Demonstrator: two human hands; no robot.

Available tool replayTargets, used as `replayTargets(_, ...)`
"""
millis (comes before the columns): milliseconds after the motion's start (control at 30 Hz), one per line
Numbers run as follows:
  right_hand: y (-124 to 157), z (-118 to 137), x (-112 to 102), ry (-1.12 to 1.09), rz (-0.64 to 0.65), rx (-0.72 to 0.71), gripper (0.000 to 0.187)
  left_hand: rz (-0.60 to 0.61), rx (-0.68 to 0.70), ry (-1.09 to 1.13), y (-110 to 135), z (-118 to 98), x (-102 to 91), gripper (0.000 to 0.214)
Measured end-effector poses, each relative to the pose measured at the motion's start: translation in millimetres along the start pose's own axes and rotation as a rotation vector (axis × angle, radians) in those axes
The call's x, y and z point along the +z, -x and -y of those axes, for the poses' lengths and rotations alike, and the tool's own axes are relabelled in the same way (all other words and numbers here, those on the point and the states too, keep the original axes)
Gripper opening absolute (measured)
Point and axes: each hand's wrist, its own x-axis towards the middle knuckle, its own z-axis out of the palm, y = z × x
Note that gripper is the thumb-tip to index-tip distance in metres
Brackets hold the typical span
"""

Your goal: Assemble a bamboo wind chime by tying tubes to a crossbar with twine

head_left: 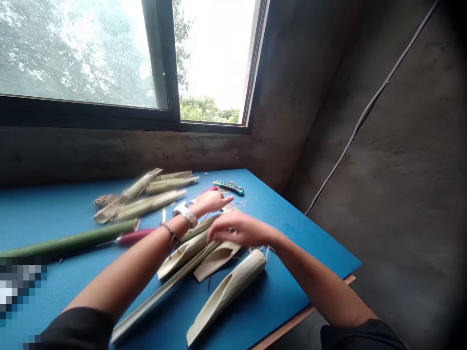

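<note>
My left hand (211, 203), with a white watch (185, 214) and a dark bracelet on its wrist, reaches over the bamboo pieces. A finger or thumb points out to the right, and nothing shows in its grasp. Just beyond it lies a black and green utility knife (229, 187). My right hand (239, 229) is smeared by motion, its fingers curled downward above a split bamboo piece (217, 260) and the upper end of a long bamboo strip (164, 294). Whether it grips anything is hidden. Nearer me lies a hollow bamboo tube (233, 287) with a slanting cut and string at its end.
Several cut bamboo pieces (153, 206) lie at the back left beside a bundle of twine (105, 200). A green bamboo pole (73, 240) and a red-handled tool (136, 236) lie across the left of the blue table (310, 238). A window and bare walls surround it.
</note>
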Motion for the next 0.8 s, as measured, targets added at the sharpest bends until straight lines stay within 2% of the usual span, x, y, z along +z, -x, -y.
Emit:
replayTargets(100,10.9,-47.9,-29.3,0.131,-0.379,0.382,0.023,-0.020,0.048,-0.054,-10.7,-8.9,11.4,0.044)
replayTargets(133,13.0,-65.2,-33.9,0.219,-0.417,0.513,0.026,-0.037,0.052,-0.047,-12.0,-9.0,14.6,0.041)
replayTargets(200,14.6,-93.7,-34.8,0.261,-0.402,0.586,0.030,-0.062,0.059,-0.041,-12.0,-8.5,19.5,0.035)
replayTargets(300,12.5,-113.8,-26.0,0.269,-0.313,0.608,0.015,-0.104,0.052,-0.029,-7.2,-10.2,23.3,0.029)
replayTargets(567,13.5,-109.6,-20.6,0.259,-0.177,0.599,0.016,-0.211,-0.020,0.113,4.3,-17.7,29.7,0.032)
replayTargets(700,13.2,-89.5,-21.4,0.290,-0.191,0.592,0.023,-0.278,-0.060,0.218,6.1,-18.3,34.8,0.027)
replayTargets(800,6.3,-67.0,-23.8,0.342,-0.214,0.570,0.026,-0.278,-0.083,0.336,4.4,-16.5,38.7,0.025)
